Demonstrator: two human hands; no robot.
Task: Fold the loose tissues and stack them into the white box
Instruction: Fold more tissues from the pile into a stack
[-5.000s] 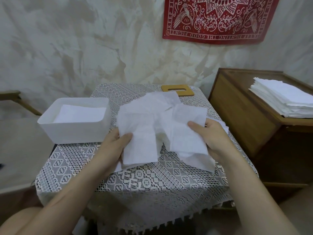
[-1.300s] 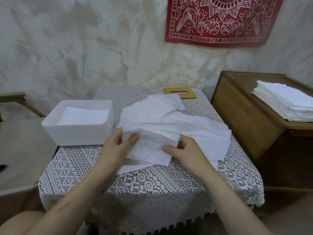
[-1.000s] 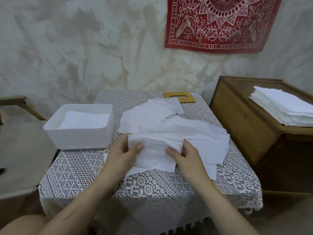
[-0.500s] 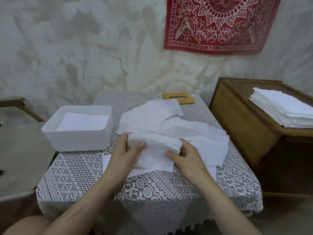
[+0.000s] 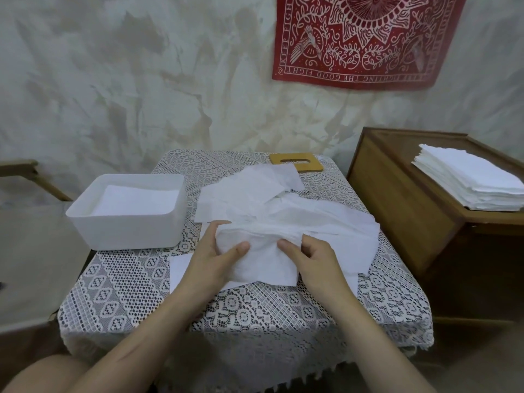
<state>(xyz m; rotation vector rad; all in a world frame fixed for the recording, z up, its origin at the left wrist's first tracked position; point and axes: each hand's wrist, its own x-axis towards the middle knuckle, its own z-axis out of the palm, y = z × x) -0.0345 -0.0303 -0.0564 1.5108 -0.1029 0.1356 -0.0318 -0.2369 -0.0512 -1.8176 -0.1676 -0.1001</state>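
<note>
tissues (image 5: 283,219): thin white paper, matt, softly creased
white box (image 5: 124,231): smooth matt plastic
tablecloth (image 5: 255,313): white openwork lace cloth
slotted board (image 5: 314,165): smooth pale wood, at tablecloth's far edge
cabinet (image 5: 397,199): brown wood, right of tablecloth
wall hanging (image 5: 365,38): red printed cloth

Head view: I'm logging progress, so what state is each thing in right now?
box: open, tissues lying flat inside.
left hand: pinches the held tissue.
right hand: pinches the same tissue.
held tissue: folded over, not yet in the box.
loose tissues: unfolded, heaped on the table.
wooden lid: flat on the table, off the box.
stack: neat, on the cabinet.
</note>
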